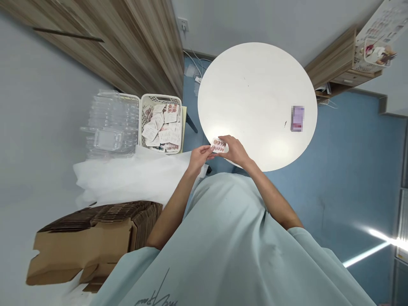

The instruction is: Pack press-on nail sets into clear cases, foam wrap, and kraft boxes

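A small white card of press-on nails (219,145), with rows of pinkish oval nails, is held over the near edge of the round white table (255,97). My left hand (200,157) pinches its left side between closed fingers. My right hand (235,151) grips the right side, thumb below and fingers above. To the left, a white plastic basket (162,97) holds many similar cards, some white side up and some showing nails.
A pixelated purple pack (297,118) lies on the table's right side. Left of the basket are stacked clear plastic trays (110,127), white wrapping sheet (124,178) and flattened cardboard boxes (89,246). A wooden shelf unit (338,63) stands at the back right.
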The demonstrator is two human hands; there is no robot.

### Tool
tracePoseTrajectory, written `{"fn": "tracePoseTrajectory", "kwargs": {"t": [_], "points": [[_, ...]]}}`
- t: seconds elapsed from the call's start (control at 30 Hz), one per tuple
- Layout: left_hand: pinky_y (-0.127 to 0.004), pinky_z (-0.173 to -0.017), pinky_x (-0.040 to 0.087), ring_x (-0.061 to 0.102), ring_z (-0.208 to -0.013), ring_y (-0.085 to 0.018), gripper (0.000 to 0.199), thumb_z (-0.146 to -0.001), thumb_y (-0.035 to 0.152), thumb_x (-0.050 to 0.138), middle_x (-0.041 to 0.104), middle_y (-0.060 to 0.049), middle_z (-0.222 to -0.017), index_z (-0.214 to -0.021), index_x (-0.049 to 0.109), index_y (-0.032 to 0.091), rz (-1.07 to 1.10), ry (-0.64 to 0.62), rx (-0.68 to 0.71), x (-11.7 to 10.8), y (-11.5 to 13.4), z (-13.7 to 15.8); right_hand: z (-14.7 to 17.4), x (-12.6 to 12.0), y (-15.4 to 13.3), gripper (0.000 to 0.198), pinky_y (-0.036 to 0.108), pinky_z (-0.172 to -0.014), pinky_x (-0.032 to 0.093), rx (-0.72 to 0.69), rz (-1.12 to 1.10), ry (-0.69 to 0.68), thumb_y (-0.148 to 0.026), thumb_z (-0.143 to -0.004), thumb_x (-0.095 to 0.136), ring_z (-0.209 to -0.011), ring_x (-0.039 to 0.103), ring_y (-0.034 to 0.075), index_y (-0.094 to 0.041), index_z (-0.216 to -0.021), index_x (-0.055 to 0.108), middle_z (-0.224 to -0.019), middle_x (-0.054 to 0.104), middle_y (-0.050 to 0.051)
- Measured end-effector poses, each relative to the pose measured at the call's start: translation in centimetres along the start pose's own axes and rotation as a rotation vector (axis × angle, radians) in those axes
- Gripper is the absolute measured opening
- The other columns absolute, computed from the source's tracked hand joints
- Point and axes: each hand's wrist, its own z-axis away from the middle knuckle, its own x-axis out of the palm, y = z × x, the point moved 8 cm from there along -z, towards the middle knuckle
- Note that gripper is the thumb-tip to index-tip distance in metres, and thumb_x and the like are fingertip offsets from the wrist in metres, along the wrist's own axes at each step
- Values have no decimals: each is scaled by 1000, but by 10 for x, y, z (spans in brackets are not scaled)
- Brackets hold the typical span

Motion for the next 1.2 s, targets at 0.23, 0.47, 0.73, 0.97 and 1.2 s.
{"fn": "tracePoseTrajectory", "kwargs": {"t": [0.23, 0.47, 0.73, 0.97, 1.2], "points": [[-43, -98, 63, 80, -98, -24, 48, -85, 49, 86, 81, -13, -114, -117, 74, 15, -130, 30, 3, -18, -10, -13, 0, 30, 25, 78, 56, -113, 53, 38, 179, -26, -27, -92, 78, -136, 61, 38, -23, -163, 47, -149, 66, 16], [-45, -103, 62, 78, -105, -25, 45, -91, 46, 76, 78, -15, -127, -125, 73, 16, -197, 98, 94, -68, 4, -5, -6, 42, 66, 79, 56, -117, 53, 149, 244, -78, -19, -91, 72, -144, 57, 38, -19, -165, 45, -156, 60, 18], [-47, -107, 60, 76, -114, -28, 39, -91, 38, 74, 77, -15, -129, -124, 73, 18, -271, 262, 278, -137, 38, 16, -17, 39, 51, 75, 61, -122, 47, 85, 342, -79, -27, -91, 74, -152, 50, 40, -17, -161, 50, -162, 55, 20], [-54, -129, 39, 51, -150, -36, 54, -92, 37, 77, 61, -19, -152, -140, 64, 19, -658, 711, 477, -257, 102, 29, -47, 24, -7, 72, 63, -125, 43, -49, 314, -13, -33, -95, 71, -153, 48, 38, -21, -163, 49, -165, 53, 18], [-68, -133, 17, 30, -160, -47, 82, -85, 50, 83, 43, -24, -169, -153, 53, 15, -806, 910, 362, -335, 116, 23, -60, 22, -61, 66, 65, -126, 41, -156, 290, -22, -38, -101, 67, -155, 46, 38, -23, -163, 49, -165, 53, 17]]}}
